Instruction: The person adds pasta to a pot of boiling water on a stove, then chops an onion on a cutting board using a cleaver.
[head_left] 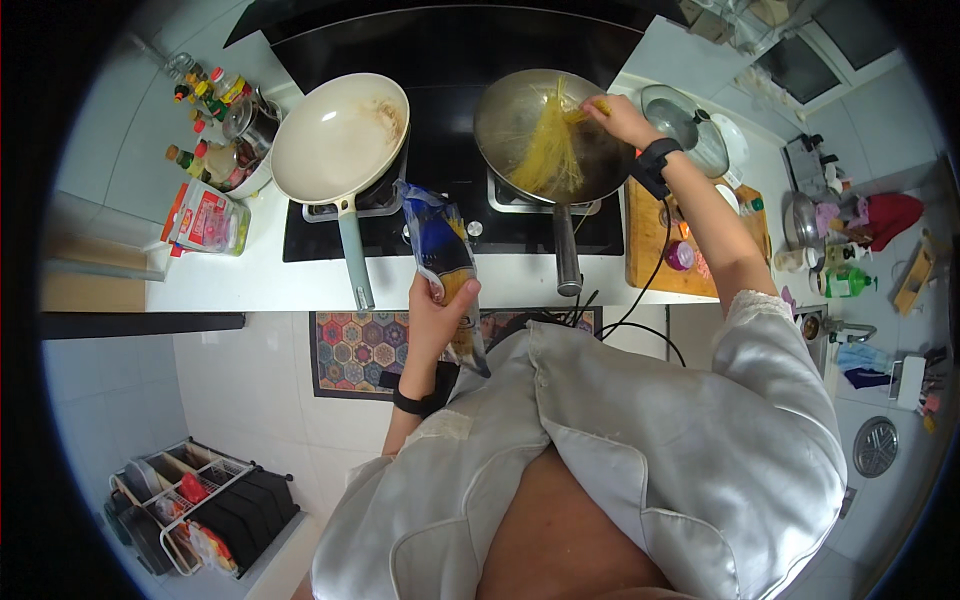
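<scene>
My left hand [434, 318] is wrapped around a blue and clear packet of spaghetti [437, 240], held tilted in front of the stove. Over the right burner stands a steel wok [492, 125] with a dark handle pointing toward me. Long yellow spaghetti strands [553, 155] lie fanned out in it, some leaning up against the far side. Above the wok's right rim, the closed fingers of my right hand [622, 122] grip a small bunch of the strands. Both wrists wear black bands.
A cream frying pan [335, 140] sits on the left burner. Sauce bottles [215, 100] and a bagged package [207, 220] stand at the left. At the right are a wooden cutting board [645, 255], a glass lid [712, 150] and a black cable [655, 275] hanging near my right arm.
</scene>
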